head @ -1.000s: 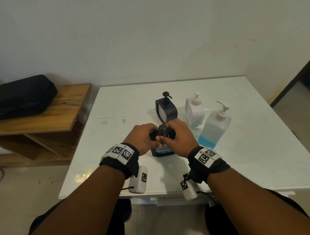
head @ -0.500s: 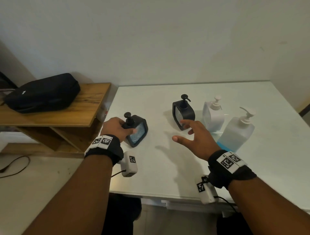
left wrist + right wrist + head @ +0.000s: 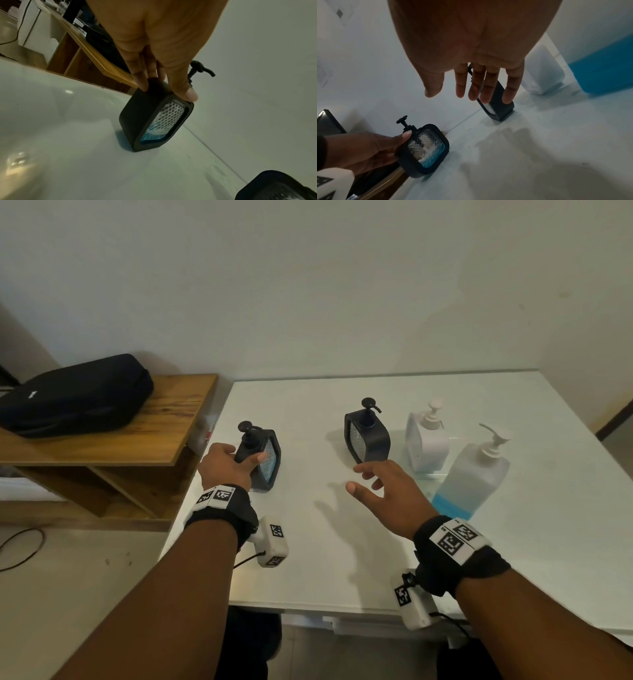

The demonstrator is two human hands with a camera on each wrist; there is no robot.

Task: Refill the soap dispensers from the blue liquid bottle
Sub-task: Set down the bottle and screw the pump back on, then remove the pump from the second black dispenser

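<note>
The white tabletop carries everything, with a wooden shelf and a black bag off to its left, clear of the work; the blue liquid bottle stands at the right, only its bottom part blue, beside a white dispenser; next to that stands a second black dispenser, its window showing no blue that I can make out; nearest the left edge the first black dispenser sits on the tabletop, pump on, a little blue at its base, so I judge it refilled and two left; the left hand grips its top, fingers behind, thumb in front; the right hand hovers, spread and holding nothing, just short of the second black dispenser; nothing blocks it.
</note>
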